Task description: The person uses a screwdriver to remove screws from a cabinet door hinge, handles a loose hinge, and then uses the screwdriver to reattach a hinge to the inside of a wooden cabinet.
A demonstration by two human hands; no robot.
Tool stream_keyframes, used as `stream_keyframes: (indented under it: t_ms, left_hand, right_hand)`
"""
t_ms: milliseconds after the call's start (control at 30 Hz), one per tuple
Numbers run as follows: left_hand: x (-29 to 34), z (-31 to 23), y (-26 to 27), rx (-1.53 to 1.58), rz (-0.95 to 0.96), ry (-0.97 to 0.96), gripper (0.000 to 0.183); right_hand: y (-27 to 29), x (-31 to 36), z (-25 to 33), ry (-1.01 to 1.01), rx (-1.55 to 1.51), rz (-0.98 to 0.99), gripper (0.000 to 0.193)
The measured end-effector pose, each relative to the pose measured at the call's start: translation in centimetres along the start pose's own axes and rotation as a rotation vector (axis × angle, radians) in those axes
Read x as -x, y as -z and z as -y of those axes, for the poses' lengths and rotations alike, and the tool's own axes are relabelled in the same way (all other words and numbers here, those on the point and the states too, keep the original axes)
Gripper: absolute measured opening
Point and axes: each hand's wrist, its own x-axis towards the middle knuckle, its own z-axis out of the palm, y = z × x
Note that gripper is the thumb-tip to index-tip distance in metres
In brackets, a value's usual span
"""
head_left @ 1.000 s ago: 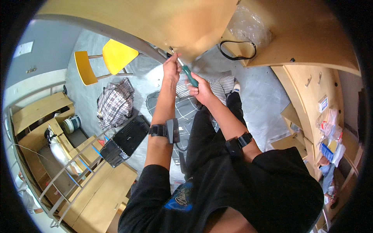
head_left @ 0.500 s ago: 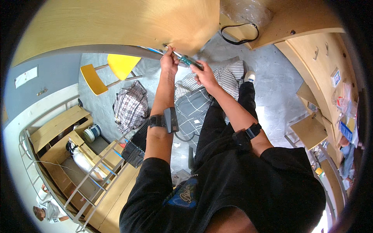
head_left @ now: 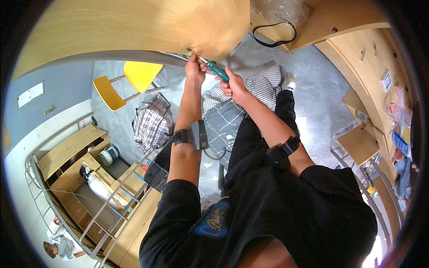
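In front of me, a screwdriver [head_left: 217,71] with a green handle and metal shaft slants up and left toward a pale wooden panel [head_left: 134,33]. My right hand [head_left: 234,85] is closed round the rear end of its handle. At the shaft's front end, my left hand [head_left: 195,69] is closed, with thumb and fingers pinched by the tip. A small dark metal fitting [head_left: 189,50] sits at the panel's lower edge, right beside those fingertips. The fingers partly hide where the tip meets the fitting.
A black strap [head_left: 275,44] hangs at the shelf, upper right. Below my hands lie striped and checked bedding [head_left: 263,85] and a plaid bag [head_left: 153,123]. Left are a yellow chair [head_left: 108,93] and a metal-railed bunk [head_left: 96,219]; another person [head_left: 62,243] is at lower left.
The right hand has shifted its grip on the handle, and more of the green handle shows. My left hand stays by the tip. The whole view has shifted slightly.
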Motion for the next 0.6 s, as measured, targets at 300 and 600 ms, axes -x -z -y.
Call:
stream_keyframes:
  t_ms: [300, 600]
  left_hand:
    - [0.2, -0.2, 0.3, -0.096, -0.036, -0.094, 0.031]
    - [0.3, 0.2, -0.5, -0.108, -0.105, -0.118, 0.023]
  right_hand:
    - [-4.0, 1.9, 4.3, -0.446, -0.386, 0.013, 0.04]
    - [-2.8, 1.8, 4.3, -0.508, -0.248, -0.016, 0.054]
